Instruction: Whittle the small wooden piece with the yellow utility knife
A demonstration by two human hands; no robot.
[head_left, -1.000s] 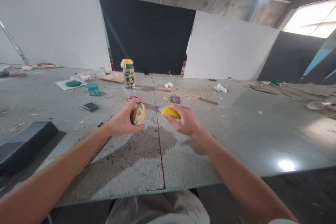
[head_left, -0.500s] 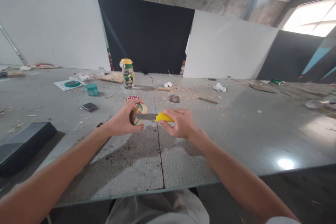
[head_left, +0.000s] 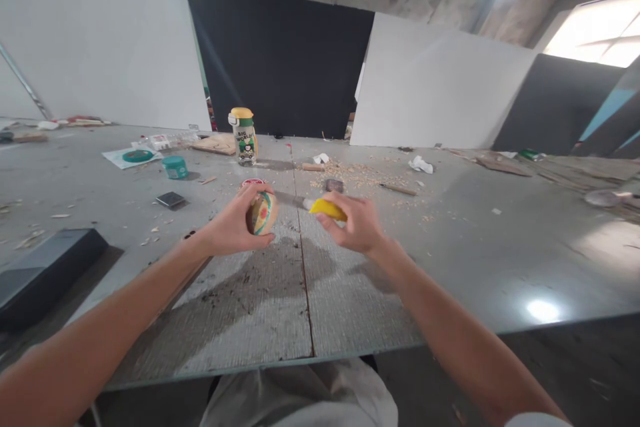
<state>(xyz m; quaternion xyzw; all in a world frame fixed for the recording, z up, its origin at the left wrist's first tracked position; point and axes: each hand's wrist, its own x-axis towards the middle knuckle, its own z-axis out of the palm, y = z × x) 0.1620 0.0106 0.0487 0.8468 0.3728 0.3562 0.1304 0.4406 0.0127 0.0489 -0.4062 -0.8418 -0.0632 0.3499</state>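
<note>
In my left hand (head_left: 234, 221) is a rounded, pale wooden piece (head_left: 263, 214) with teal, yellow and red painted markings; fingers and thumb wrap its left side. My right hand (head_left: 353, 221) is closed around the yellow handle of a knife (head_left: 327, 209). Its grey blade points left toward the wooden piece and is blurred. A gap shows between the blade and the front of the piece, though I cannot tell whether the tip touches its upper edge. Both hands are above the table. Just beyond the left hand lies a round red and white lid (head_left: 253, 182), partly hidden.
A yellow-capped bottle (head_left: 245, 139) stands behind the hands. Wood shavings (head_left: 357, 175), a brown block (head_left: 334, 185) and a thin stick-like tool (head_left: 399, 190) lie beyond my right hand. To the left are a teal jar (head_left: 175, 167), a small black square (head_left: 171, 199) and a dark box (head_left: 50, 273).
The knife has moved right and slightly up, off the face of the wooden piece. More of the painted face shows now. The left hand keeps its hold nearly in place.
</note>
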